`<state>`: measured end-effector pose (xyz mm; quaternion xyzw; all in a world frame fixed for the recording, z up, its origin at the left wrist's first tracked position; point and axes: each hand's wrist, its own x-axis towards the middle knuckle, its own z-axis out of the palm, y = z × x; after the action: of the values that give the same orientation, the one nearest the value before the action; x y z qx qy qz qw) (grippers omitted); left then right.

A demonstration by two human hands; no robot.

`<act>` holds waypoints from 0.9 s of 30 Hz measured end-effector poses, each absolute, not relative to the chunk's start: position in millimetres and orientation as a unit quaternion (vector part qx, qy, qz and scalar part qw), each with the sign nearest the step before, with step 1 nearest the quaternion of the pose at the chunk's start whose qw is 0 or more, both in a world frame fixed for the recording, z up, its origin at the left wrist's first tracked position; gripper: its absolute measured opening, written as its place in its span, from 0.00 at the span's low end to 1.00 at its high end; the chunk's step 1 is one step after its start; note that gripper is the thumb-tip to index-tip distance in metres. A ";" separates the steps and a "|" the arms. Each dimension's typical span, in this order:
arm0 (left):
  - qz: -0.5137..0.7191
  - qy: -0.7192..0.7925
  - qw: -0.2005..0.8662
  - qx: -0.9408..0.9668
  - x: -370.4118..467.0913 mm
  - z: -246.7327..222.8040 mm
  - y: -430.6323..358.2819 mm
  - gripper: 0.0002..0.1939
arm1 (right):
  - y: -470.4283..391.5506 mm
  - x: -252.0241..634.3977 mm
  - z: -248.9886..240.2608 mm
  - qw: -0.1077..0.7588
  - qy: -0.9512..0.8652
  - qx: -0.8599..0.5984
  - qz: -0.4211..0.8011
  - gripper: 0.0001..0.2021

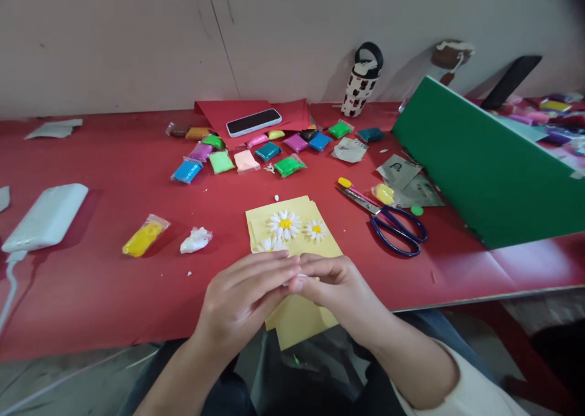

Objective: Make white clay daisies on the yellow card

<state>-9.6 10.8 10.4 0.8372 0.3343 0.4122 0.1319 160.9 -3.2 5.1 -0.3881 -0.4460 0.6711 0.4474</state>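
My left hand [249, 291] and my right hand [326, 280] meet over the front part of a yellow paper sheet [304, 321]. Their fingertips close together around a small piece of white clay [299, 276], mostly hidden by the fingers. Just beyond them on the paper lie a large white daisy with a yellow centre [285, 223], a smaller daisy [315, 229], and a third daisy [269, 244] partly covered by my left fingers. To the left are a lump of white clay in clear wrap [196, 240] and a packet of yellow clay [145, 236].
Dark-handled scissors [382, 216] lie to the right, beside a green board [484, 172] standing tilted. Several coloured clay packets [267, 151] spread behind the paper, near a phone [254, 122] and a patterned tumbler [361, 84]. A white power bank [46, 216] with a cable sits at left.
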 end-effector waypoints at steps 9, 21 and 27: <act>0.424 0.385 0.174 0.801 -16.0 10.6 8.0 0.08 | -1.2 168.2 8.5 0.447 -0.550 -0.444 0.548 0.10; 0.439 0.413 0.176 0.779 -15.4 12.3 5.7 0.09 | -1.6 170.2 1.7 0.545 -0.696 -0.401 0.240 0.06; 0.439 0.404 0.162 0.786 -15.6 12.9 4.9 0.05 | -2.2 170.1 -0.9 0.539 -0.710 -0.391 0.229 0.08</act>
<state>-15.6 4.9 12.9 0.7859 0.4039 0.4392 0.1620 170.1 -2.2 -0.9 -0.3909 -0.7099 0.2289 0.5393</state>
